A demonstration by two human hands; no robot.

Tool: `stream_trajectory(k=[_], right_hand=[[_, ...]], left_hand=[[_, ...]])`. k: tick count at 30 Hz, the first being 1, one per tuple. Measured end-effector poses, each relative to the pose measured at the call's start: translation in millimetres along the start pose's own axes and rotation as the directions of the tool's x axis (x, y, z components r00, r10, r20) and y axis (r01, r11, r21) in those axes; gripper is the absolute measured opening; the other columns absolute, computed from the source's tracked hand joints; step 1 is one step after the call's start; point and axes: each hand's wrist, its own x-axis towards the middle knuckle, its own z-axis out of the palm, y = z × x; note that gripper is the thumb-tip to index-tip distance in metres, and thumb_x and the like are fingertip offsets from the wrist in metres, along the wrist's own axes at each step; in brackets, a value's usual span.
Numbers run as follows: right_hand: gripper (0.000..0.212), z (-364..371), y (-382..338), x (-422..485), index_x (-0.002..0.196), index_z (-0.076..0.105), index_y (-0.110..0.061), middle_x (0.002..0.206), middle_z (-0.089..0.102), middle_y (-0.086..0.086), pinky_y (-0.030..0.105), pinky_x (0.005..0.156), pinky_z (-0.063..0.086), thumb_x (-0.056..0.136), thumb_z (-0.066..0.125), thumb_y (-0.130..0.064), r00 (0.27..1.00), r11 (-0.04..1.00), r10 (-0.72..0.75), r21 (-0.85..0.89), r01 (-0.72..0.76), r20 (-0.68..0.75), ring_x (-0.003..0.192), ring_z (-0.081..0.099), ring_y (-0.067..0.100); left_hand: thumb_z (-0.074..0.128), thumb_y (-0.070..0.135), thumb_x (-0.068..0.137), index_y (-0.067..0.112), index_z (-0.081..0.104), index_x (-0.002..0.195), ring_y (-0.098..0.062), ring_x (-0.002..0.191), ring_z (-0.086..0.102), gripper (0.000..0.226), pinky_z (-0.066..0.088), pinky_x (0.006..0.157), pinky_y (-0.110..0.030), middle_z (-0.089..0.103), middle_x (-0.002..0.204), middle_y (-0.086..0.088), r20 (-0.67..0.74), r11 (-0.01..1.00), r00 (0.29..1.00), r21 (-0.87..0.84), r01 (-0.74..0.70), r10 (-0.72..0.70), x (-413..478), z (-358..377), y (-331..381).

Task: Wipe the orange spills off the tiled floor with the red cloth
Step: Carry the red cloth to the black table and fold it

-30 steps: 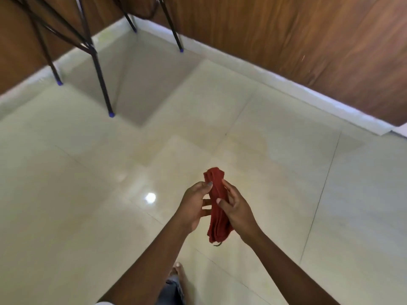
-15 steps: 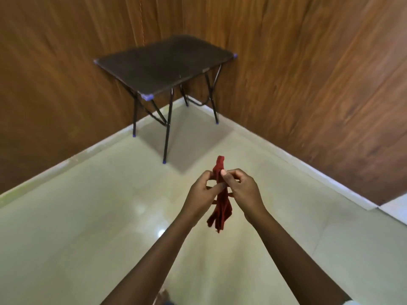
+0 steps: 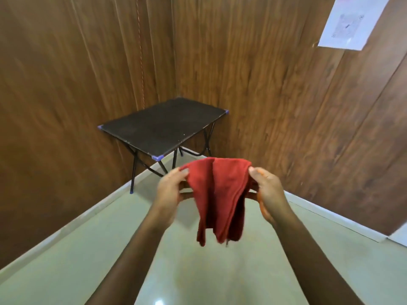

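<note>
Hands have drawn apart since half a second ago: the left hand (image 3: 170,188) pinches one top corner of the red cloth (image 3: 220,194), the right hand (image 3: 267,190) the other. The cloth, bunched before, now hangs open above the tiled floor (image 3: 220,271) without touching it, probably readied for wiping. No orange spill shows on the pale tiles. A dark folding table (image 3: 163,126) stands in the corner of wood-panelled walls (image 3: 66,84); a paper sheet (image 3: 350,23) hangs upper right.

Two bare forearms (image 3: 136,249), short trimmed nails, orange smears along the right grip (image 3: 267,190)
</note>
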Motion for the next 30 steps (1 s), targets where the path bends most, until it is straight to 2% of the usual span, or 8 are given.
stream_trajectory(k=[5, 10, 15, 17, 19, 23, 27, 30], right_hand=[[0.026, 6.5, -18.2, 48.4, 0.090, 0.066, -0.007, 0.072, 0.071, -0.001, 0.020, 0.055, 0.050, 0.098, 0.042, -0.016, 0.998, 0.971, 0.032, 0.236, -0.044, 0.053, 0.067, 0.064, 0.010], [0.028, 29.6, -45.8, 123.1, 0.092, 0.067, -0.008, 0.079, 0.073, 0.001, 0.021, 0.058, 0.053, 0.099, 0.044, -0.021, 0.993, 0.994, -0.037, 0.110, 0.025, 0.111, 0.070, 0.068, 0.010], [0.025, 45.0, -61.3, 214.9, 0.084, 0.065, -0.002, 0.066, 0.072, 0.004, 0.020, 0.052, 0.053, 0.097, 0.045, -0.011, 0.987, 0.943, 0.017, 0.325, -0.068, 0.158, 0.060, 0.068, 0.009], [0.026, 48.1, -65.6, 252.1, 0.085, 0.066, -0.002, 0.071, 0.073, 0.006, 0.022, 0.055, 0.055, 0.095, 0.050, -0.020, 0.965, 0.900, 0.031, 0.413, -0.141, 0.262, 0.066, 0.070, 0.011], [0.028, 50.8, -62.4, 284.8, 0.095, 0.068, -0.002, 0.087, 0.074, 0.010, 0.024, 0.063, 0.056, 0.087, 0.058, -0.027, 0.922, 0.937, 0.031, 0.310, -0.162, 0.386, 0.080, 0.071, 0.015], [0.040, 61.5, -49.3, 336.9, 0.115, 0.058, 0.003, 0.095, 0.073, 0.008, 0.025, 0.064, 0.055, 0.075, 0.065, 0.004, 0.903, 0.995, 0.097, -0.011, -0.102, 0.419, 0.083, 0.070, 0.017], [0.044, 81.0, -64.5, 387.2, 0.111, 0.063, -0.003, 0.089, 0.073, 0.005, 0.024, 0.062, 0.055, 0.070, 0.071, -0.016, 0.892, 0.972, -0.014, 0.215, -0.093, 0.452, 0.076, 0.069, 0.013], [0.039, 102.9, -49.0, 406.8, 0.103, 0.067, -0.010, 0.094, 0.073, 0.006, 0.032, 0.066, 0.053, 0.070, 0.074, -0.029, 0.828, 0.990, 0.139, -0.070, -0.120, 0.543, 0.080, 0.068, 0.020]], left_hand=[[0.043, 0.015, 0.095, 0.012, 0.067, 0.094, -0.009, 0.064, 0.058, 0.024, 0.044, 0.061, -0.026, 0.066, 0.072, 0.002, 0.034, 0.977, 0.998, -0.207, 0.053, -0.047, 54.2, -55.0, 27.4], [0.043, 0.019, 0.097, 0.018, 0.074, 0.086, -0.007, 0.064, 0.061, 0.034, 0.046, 0.060, -0.024, 0.067, 0.073, 0.003, 0.098, 0.977, 0.995, -0.213, -0.006, 0.028, 117.7, -71.1, 44.4], [0.048, 0.018, 0.096, 0.013, 0.063, 0.082, -0.011, 0.066, 0.061, 0.021, 0.046, 0.064, -0.028, 0.064, 0.073, 0.000, -0.050, 0.962, 0.998, -0.270, -0.043, 0.031, 188.5, -54.0, 65.7], [0.048, 0.016, 0.096, 0.012, 0.058, 0.079, -0.011, 0.063, 0.057, 0.020, 0.046, 0.058, -0.026, 0.060, 0.067, 0.000, -0.138, 0.962, 0.988, -0.255, -0.096, 0.063, 218.4, -46.9, 72.9], [0.048, 0.013, 0.095, 0.010, 0.059, 0.077, -0.011, 0.062, 0.060, 0.022, 0.048, 0.058, -0.024, 0.063, 0.064, 0.001, -0.203, 0.962, 0.976, -0.241, -0.130, 0.081, 243.8, -42.8, 79.5], [0.049, 0.011, 0.095, 0.008, 0.060, 0.079, -0.012, 0.072, 0.061, 0.020, 0.048, 0.071, -0.026, 0.064, 0.073, -0.003, -0.277, 0.968, 0.958, -0.207, -0.141, 0.081, 288.1, -46.6, 85.5], [0.048, 0.015, 0.096, 0.004, 0.065, 0.089, -0.014, 0.078, 0.065, 0.021, 0.050, 0.079, -0.029, 0.068, 0.082, -0.006, -0.279, 0.940, 0.952, -0.272, -0.207, 0.128, 332.8, -73.4, 100.1], [0.038, 0.052, 0.096, 0.008, 0.067, 0.112, -0.022, 0.091, 0.070, 0.055, 0.056, 0.073, -0.032, 0.072, 0.102, -0.010, -0.075, 0.966, 0.994, -0.251, 0.055, -0.076, 352.5, -95.7, 82.7]])
